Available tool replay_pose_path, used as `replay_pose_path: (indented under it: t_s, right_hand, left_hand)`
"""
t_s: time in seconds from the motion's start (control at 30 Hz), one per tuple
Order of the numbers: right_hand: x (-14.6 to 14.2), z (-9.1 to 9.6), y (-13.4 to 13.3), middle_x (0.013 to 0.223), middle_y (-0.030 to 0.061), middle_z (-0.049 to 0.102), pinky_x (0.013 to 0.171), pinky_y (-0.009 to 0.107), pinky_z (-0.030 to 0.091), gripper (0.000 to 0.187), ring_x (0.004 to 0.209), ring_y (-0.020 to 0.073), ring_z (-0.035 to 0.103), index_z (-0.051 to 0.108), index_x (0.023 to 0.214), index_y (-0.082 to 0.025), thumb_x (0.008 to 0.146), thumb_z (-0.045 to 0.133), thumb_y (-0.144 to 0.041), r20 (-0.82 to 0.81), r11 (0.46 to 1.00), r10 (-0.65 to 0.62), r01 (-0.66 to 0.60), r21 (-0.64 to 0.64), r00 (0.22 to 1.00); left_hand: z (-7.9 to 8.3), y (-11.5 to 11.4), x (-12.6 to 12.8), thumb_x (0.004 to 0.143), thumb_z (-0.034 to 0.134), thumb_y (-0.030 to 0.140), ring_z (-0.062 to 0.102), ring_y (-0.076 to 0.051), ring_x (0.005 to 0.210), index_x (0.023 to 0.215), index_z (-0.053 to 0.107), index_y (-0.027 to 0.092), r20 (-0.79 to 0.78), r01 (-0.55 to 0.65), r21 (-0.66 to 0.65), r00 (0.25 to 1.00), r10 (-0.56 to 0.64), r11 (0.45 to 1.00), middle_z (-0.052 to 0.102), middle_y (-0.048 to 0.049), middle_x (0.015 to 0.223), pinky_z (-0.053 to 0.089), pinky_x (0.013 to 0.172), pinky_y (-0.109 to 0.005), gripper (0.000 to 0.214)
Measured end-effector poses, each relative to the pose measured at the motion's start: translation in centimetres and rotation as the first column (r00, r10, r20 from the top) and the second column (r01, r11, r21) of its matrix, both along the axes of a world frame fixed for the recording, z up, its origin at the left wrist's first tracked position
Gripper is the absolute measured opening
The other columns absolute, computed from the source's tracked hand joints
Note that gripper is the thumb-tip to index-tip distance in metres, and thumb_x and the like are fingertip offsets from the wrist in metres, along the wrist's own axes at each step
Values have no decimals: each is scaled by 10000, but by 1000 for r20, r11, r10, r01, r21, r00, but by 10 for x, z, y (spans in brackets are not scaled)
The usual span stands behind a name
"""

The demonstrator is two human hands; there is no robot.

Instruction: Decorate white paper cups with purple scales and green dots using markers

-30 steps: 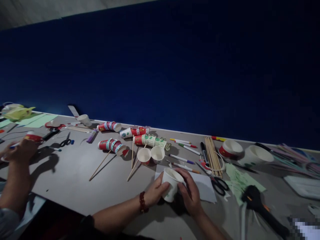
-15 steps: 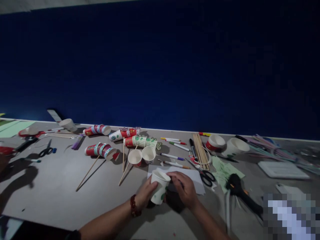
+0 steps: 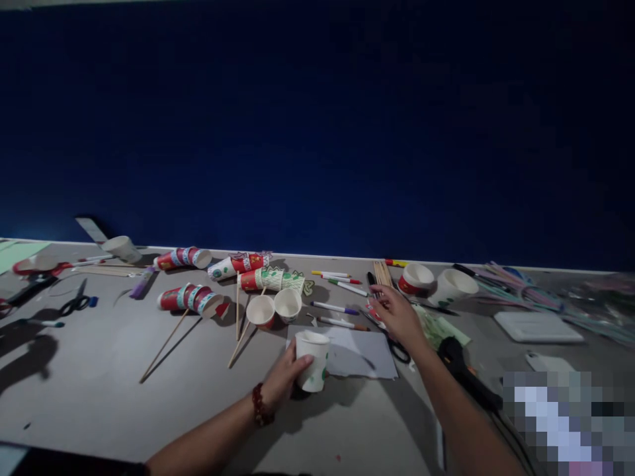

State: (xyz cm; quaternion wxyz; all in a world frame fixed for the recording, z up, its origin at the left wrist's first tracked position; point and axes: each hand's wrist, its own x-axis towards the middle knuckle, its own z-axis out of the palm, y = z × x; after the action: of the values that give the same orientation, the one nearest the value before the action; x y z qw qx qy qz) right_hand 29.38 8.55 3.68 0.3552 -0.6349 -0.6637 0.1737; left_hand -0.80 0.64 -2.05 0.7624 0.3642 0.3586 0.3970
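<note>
My left hand (image 3: 282, 381) is wrapped round a white paper cup (image 3: 312, 363) with green spots, which stands upright with its mouth up. A beaded bracelet is on that wrist. My right hand (image 3: 397, 316) reaches out over the tools, its fingers stretched and apart, with nothing visible in them. Near its fingertips are a black marker (image 3: 371, 280) and a bundle of wooden sticks (image 3: 381, 272). Partly beneath that hand lie black-handled scissors (image 3: 399, 352). A white sheet of paper (image 3: 364, 354) lies between the two hands.
Jointed paper-cup figures (image 3: 191, 299) on sticks lie at the left and centre. Two open cups (image 3: 260, 311) stand before the sheet. Several pens (image 3: 335, 308) lie behind it. On the right are a glue gun (image 3: 466, 373), green paper (image 3: 436, 327) and more cups (image 3: 454, 287).
My right hand has left the cup and moved forward and right, over the scissors and sticks. The left hand still holds the cup, its rim now rounder. The view has shifted slightly right.
</note>
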Motion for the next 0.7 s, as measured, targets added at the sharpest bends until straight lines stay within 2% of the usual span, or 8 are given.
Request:
replay_pose_path:
  t_s: [0.1,0.2,0.3,0.4,0.53,0.7]
  right_hand:
    - [-12,1,12,1201,91,771,787,334,579,320,911,232,761,682,1232,-234,961,529,-309,171,996,80,-74,-44,982]
    - [-21,4,22,1121,74,798,777,306,556,265,915,227,761,722,1152,-231,978,529,-286,286,984,159,-129,-120,945]
    - [-24,2,30,1053,82,805,765,304,538,230,892,235,757,744,1101,-213,969,565,-273,344,983,157,-114,-144,926]
    - [-22,-2,36,1110,117,789,838,329,524,244,994,267,738,746,1122,-189,976,563,-258,420,988,120,-66,-141,900]
    - [-21,-7,43,1202,149,761,968,362,489,280,1135,298,691,738,1184,-171,987,548,-231,503,992,92,-32,-126,860]
    - [-28,-8,48,1260,150,750,1017,357,473,304,1192,298,663,720,1243,-175,966,601,-219,546,990,109,-42,-133,831]
  left_hand:
    - [-1,-1,-5,662,865,617,653,-292,1062,1320,540,189,-134,44,180,991,-20,983,680,-136,1217,530,927,-420,849]
    - [-2,-3,-9,616,887,621,598,-291,1125,1311,528,187,-287,190,319,953,-96,928,661,-113,1220,469,1012,-421,894]
    - [1,-5,-10,562,890,665,590,-288,1093,1272,547,181,-387,326,352,904,-180,877,659,-101,1193,475,975,-405,926]
    - [7,-5,-9,579,853,718,591,-287,1068,1243,563,173,-433,383,362,877,-210,850,667,-101,1166,484,944,-396,906]
    - [9,-3,-9,633,797,765,597,-283,1048,1251,568,166,-432,410,382,872,-232,828,670,-106,1157,490,928,-396,891]
    - [3,-3,-9,660,755,812,590,-303,1099,1285,559,150,-412,373,424,891,-191,825,659,-140,1209,480,988,-427,931]
